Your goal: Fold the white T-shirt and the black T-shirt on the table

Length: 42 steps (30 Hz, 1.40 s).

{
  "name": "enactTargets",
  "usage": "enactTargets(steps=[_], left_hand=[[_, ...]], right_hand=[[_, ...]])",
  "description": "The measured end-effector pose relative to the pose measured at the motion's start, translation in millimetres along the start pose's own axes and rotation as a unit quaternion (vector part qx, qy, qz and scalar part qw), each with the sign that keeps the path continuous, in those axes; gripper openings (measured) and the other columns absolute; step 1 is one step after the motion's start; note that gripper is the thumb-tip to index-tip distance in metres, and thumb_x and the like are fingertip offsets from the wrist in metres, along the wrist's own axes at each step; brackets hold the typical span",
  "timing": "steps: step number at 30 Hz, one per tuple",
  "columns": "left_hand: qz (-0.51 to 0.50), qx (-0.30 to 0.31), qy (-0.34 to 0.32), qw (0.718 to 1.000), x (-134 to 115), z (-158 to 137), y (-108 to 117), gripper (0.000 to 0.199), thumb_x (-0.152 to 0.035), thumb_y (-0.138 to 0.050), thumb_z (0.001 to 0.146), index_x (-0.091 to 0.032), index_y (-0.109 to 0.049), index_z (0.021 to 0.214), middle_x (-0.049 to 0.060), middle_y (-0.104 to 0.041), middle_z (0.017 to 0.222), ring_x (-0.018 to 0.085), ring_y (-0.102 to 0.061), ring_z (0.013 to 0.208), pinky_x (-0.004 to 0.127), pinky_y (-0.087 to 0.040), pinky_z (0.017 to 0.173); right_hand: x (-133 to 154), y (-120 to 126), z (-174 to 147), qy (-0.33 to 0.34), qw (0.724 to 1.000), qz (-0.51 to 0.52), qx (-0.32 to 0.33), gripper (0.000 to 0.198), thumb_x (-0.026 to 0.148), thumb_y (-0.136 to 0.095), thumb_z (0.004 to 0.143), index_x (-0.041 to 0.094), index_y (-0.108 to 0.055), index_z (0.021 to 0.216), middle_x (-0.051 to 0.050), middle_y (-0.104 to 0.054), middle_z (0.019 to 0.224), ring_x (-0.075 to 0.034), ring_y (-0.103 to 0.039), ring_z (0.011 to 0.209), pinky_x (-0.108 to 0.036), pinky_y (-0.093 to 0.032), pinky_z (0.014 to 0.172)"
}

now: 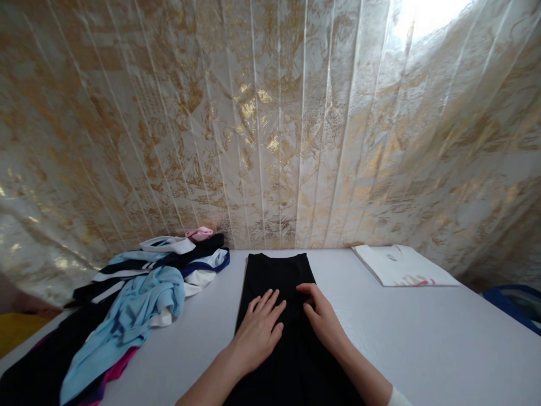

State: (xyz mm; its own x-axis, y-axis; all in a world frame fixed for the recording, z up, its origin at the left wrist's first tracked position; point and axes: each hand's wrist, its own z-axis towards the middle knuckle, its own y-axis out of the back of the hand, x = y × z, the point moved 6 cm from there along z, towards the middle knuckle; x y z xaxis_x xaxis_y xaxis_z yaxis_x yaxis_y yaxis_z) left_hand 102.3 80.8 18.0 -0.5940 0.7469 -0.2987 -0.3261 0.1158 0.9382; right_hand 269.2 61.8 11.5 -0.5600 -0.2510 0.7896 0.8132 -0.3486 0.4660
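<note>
A black garment (276, 270), which looks like a pair of pants with a waistband at the far end, lies lengthwise in front of me. Its near end runs out of the bottom of the view. My left hand (260, 327) rests flat on its left half with the fingers spread. On the right side of the cloth is my right hand (323, 321), index finger stretched inward and the other fingers loosely bent. I see nothing gripped in either hand.
A heap of loose clothes (143, 293) in light blue, black, white and pink covers the left of the white table (422, 344). A folded white T-shirt (403, 265) lies at the back right. Behind the table hangs a shiny gold-patterned curtain (270, 141). Something blue (513, 304) shows at the far right.
</note>
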Motion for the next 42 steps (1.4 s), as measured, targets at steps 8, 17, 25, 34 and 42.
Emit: enactTargets(steps=[8,17,25,34,42], left_hand=[[-0.034,-0.022,-0.010,0.999,-26.7,8.0,10.1,0.042,-0.026,-0.062,0.083,-0.022,-0.057,0.125,0.008,-0.050,0.140,0.028,-0.043,0.129,0.048,-0.035,0.107],[0.018,-0.087,0.059,0.994,-5.4,38.5,26.7,0.014,-0.024,-0.057,0.087,-0.023,-0.062,0.101,0.003,-0.064,0.108,0.022,-0.057,0.101,0.035,-0.045,0.089],[0.086,-0.117,0.189,0.971,65.4,51.6,30.6,0.020,-0.009,-0.048,0.087,-0.018,-0.057,0.103,0.008,-0.066,0.102,0.026,-0.059,0.099,0.039,-0.041,0.086],[0.070,-0.120,0.154,0.978,50.0,47.4,38.3,0.042,0.002,-0.042,0.080,-0.019,-0.052,0.115,0.009,-0.057,0.117,0.026,-0.049,0.113,0.041,-0.036,0.093],[0.011,-0.015,0.006,1.000,-22.9,20.1,26.1,0.026,-0.024,-0.062,0.079,-0.023,-0.060,0.106,0.003,-0.062,0.108,0.023,-0.057,0.101,0.035,-0.046,0.088]], right_hand=[[-4.2,0.2,4.8,0.051,0.969,-0.204,0.132,0.053,0.006,-0.047,0.075,0.015,-0.056,0.127,-0.013,-0.052,0.139,-0.025,-0.042,0.133,-0.047,-0.035,0.110],[-26.3,1.2,38.0,0.049,0.955,-0.255,0.144,0.057,0.001,-0.040,0.078,0.012,-0.055,0.132,-0.015,-0.049,0.142,-0.024,-0.042,0.134,-0.046,-0.037,0.110],[-48.0,-24.7,72.5,0.008,0.955,-0.275,0.112,0.052,0.033,-0.043,0.093,0.014,-0.044,0.141,-0.014,-0.039,0.149,-0.027,-0.030,0.140,-0.048,-0.029,0.112],[-50.8,-29.5,71.1,-0.014,0.957,-0.279,0.080,0.063,0.051,-0.042,0.092,0.013,-0.041,0.143,-0.016,-0.033,0.152,-0.029,-0.023,0.143,-0.049,-0.020,0.114],[-3.1,-3.3,33.6,0.050,0.983,-0.166,0.060,0.041,0.018,-0.037,0.090,0.020,-0.051,0.129,-0.010,-0.059,0.126,-0.019,-0.056,0.118,-0.038,-0.046,0.100]])
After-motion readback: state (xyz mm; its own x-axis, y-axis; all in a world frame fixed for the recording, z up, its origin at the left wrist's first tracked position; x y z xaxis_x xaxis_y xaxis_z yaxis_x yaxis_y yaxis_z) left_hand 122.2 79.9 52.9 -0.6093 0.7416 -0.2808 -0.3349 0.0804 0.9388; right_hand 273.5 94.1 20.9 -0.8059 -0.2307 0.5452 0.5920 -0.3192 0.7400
